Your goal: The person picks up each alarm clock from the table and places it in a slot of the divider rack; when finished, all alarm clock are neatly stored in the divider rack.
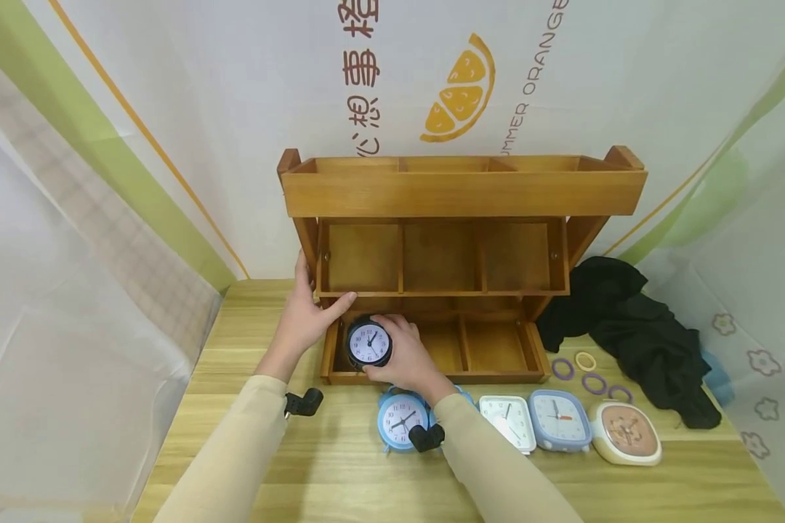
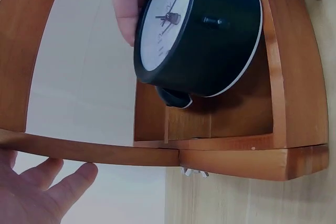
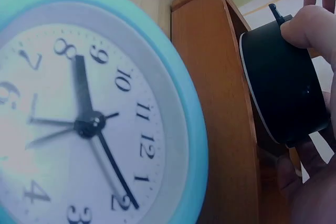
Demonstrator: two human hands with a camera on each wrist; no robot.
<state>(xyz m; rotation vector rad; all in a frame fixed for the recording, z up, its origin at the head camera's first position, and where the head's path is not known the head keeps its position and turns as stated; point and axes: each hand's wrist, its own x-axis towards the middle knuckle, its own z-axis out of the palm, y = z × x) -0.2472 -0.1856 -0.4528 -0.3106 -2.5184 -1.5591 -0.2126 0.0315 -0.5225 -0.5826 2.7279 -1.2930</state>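
Cream sleeves; round black clock, wooden organizer.

Clocks sit before the organizer, another clock perhaps inside its bottom-left compartment.

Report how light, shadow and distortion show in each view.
Head view: a soft, pale sheen on the table; left wrist view: a dark shadow beneath the black clock, and the edges of the wooden box look bowed; right wrist view: a pale haze seems to wash part of the blue clock, though most numerals read clearly.
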